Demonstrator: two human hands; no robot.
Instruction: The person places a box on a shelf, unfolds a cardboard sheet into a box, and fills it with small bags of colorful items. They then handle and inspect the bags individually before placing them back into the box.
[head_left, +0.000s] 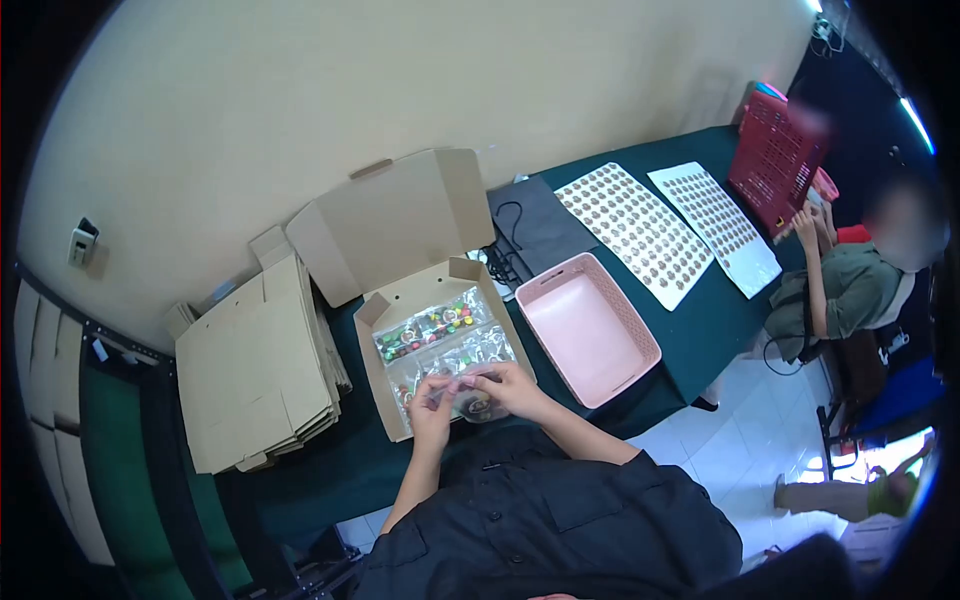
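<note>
My left hand (432,404) and my right hand (514,388) are pinched close together over the front of an open cardboard box (372,398). Between them they hold a small clear plastic packet (478,407) with a dark round mark on it; its contents are hard to make out. Inside the box lie clear packets of colourful candies (432,330), set in rows. My fingers cover part of the front row. The box lid (395,220) stands raised at the back, leaning towards the wall.
A stack of flattened cardboard boxes (250,370) lies on the left. To the right stands a pink basket (590,335). Beyond it lie two sticker sheets (640,235) and a dark bag (545,225). A person (845,290) at far right touches a red crate (775,160).
</note>
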